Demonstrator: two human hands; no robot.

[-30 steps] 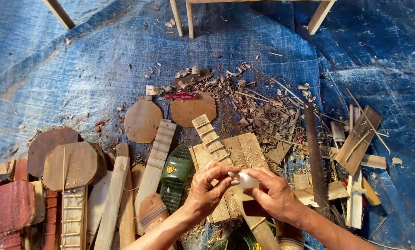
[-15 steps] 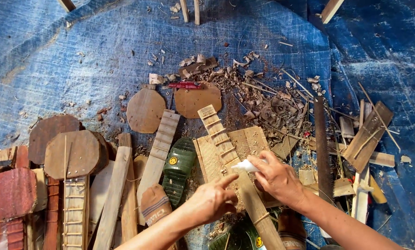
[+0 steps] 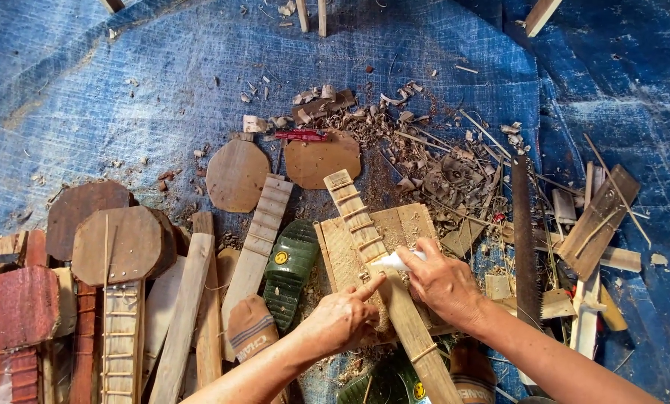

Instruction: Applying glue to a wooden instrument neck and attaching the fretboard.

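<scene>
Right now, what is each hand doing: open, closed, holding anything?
Left hand: loosely curled, index finger pressing on the fretted wooden neck, holding nothing.
Right hand: closed on a small white tube, its tip at the neck.

Fretted neck (image 3: pixel 380 262) lies diagonally on flat board (image 3: pixel 410 224), centre of tarp (image 3: pixel 125 90). L hand (image 3: pixel 342 322) on neck's left side, R hand (image 3: pixel 443 280) on its right w/ small tube (image 3: pixel 391 261). Sandal (image 3: pixel 290 269) just left of board. Saw (image 3: pixel 524 239) right of board. Shavings pile (image 3: pixel 425 157) behind. Round discs (image 3: pixel 238 176) behind-left.
</scene>
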